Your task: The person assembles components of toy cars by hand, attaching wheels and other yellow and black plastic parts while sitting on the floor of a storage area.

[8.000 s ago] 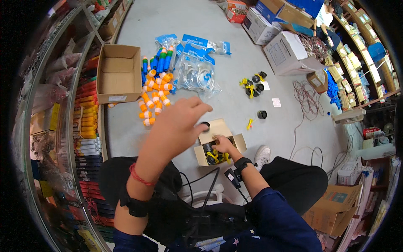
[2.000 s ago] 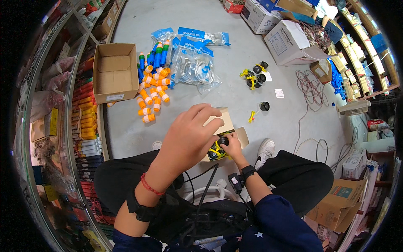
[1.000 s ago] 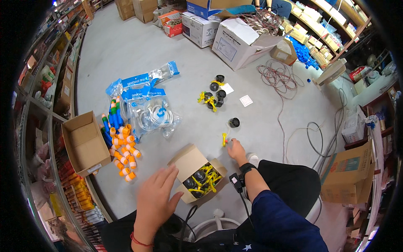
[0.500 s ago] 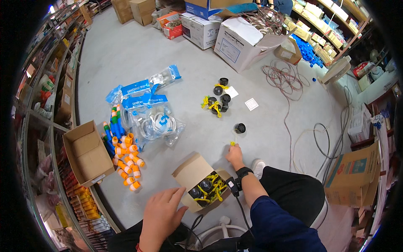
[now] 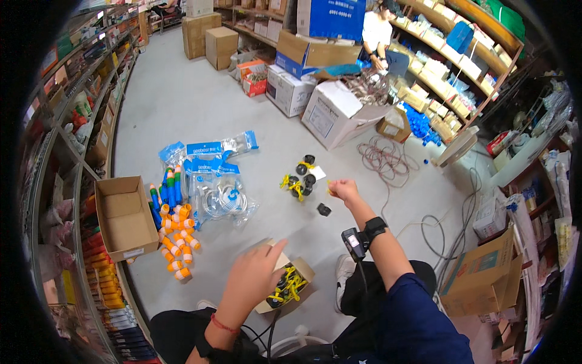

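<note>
My right hand (image 5: 344,189) is raised over the floor, its fingertips pinched on a thin yellow strap (image 5: 329,183). Just below it is a black cap (image 5: 324,209); whether it hangs from the strap or lies on the floor I cannot tell. My left hand (image 5: 257,270), a little blurred, hovers over the flap of an open cardboard box (image 5: 304,267) with its fingers extended and nothing in them. Inside that box are black round parts with yellow straps (image 5: 290,286). A cluster of similar black caps (image 5: 295,181), some with yellow straps, sits on the floor beyond my right hand.
Orange-and-white fittings (image 5: 176,246), blue tubes (image 5: 171,189) and clear bags (image 5: 221,197) lie left, beside an empty carton (image 5: 124,215). Shelving (image 5: 73,182) lines the left side. Cables (image 5: 388,161) coil on the right. A person (image 5: 377,36) sits behind the far boxes.
My right hand has moved up and away from me with the yellow strap. The black cap has shifted from beyond the hand to its near side. The view has tilted up.
</note>
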The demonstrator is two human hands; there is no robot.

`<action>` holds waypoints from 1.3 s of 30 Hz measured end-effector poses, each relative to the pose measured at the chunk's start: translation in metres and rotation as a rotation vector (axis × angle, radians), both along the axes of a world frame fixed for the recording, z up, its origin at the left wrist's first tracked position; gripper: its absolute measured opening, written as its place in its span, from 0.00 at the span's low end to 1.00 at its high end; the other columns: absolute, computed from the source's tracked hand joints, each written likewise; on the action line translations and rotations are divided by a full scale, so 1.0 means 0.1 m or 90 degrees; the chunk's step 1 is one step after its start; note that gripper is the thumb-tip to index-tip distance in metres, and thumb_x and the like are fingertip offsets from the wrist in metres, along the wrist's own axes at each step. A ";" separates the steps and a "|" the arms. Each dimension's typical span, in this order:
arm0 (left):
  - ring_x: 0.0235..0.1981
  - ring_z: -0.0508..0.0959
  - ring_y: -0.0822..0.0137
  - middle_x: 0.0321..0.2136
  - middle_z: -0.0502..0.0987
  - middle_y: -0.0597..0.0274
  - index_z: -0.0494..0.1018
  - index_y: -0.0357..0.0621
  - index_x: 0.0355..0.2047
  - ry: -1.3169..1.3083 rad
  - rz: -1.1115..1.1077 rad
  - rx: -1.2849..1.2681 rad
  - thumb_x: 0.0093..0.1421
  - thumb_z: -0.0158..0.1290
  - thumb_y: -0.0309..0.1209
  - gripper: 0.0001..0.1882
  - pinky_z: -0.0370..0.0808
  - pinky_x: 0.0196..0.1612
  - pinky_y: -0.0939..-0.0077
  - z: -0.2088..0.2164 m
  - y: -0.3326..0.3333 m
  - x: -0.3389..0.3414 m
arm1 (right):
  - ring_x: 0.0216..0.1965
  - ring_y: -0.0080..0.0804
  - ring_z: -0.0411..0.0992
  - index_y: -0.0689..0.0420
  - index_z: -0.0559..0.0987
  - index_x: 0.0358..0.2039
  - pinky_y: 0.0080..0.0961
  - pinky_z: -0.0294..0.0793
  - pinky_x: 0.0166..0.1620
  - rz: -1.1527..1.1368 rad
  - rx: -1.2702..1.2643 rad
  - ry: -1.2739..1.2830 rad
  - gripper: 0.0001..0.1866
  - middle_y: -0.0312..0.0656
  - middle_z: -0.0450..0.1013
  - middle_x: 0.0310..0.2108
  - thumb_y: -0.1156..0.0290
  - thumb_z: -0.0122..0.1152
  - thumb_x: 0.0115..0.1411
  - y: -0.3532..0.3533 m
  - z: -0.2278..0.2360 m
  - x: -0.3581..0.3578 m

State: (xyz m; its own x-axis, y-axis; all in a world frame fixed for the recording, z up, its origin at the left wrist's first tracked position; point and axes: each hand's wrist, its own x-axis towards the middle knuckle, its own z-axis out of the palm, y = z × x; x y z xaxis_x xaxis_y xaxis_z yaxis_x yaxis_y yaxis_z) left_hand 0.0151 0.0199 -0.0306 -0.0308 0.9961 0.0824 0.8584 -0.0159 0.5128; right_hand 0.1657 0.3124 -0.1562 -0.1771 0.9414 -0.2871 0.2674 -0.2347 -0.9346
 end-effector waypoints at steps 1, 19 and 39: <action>0.30 0.68 0.58 0.33 0.66 0.57 0.56 0.49 0.45 -0.008 0.016 0.025 0.40 0.51 0.31 0.29 0.65 0.31 0.70 -0.01 0.01 0.02 | 0.19 0.26 0.67 0.60 0.71 0.21 0.17 0.69 0.23 0.047 -0.028 0.086 0.02 0.40 0.68 0.19 0.78 0.53 0.42 -0.02 0.31 -0.06; 0.31 0.69 0.60 0.38 0.64 0.51 0.63 0.45 0.33 -1.565 0.055 -0.018 0.49 0.36 0.54 0.25 0.70 0.30 0.78 0.09 0.08 0.03 | 0.28 0.20 0.63 0.55 0.64 0.27 0.14 0.64 0.30 0.481 -0.109 0.619 0.08 0.36 0.64 0.30 0.76 0.51 0.46 -1.81 1.90 0.27; 0.47 0.57 0.60 0.47 0.55 0.56 0.50 0.46 0.48 -1.034 0.068 -0.200 0.51 0.42 0.37 0.25 0.55 0.48 0.64 -0.20 0.04 0.20 | 0.30 0.17 0.61 0.54 0.63 0.33 0.13 0.61 0.31 0.454 -0.100 0.608 0.11 0.34 0.64 0.31 0.73 0.50 0.48 -1.81 1.92 0.29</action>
State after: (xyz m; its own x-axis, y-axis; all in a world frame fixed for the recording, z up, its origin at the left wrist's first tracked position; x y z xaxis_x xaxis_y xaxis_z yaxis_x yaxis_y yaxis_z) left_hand 0.0347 0.0239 -0.0509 0.0567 0.9545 -0.2928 -0.5502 0.2746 0.7886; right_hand 0.1947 0.1313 0.0354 -0.8473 0.5120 0.1413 -0.4020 -0.4444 -0.8006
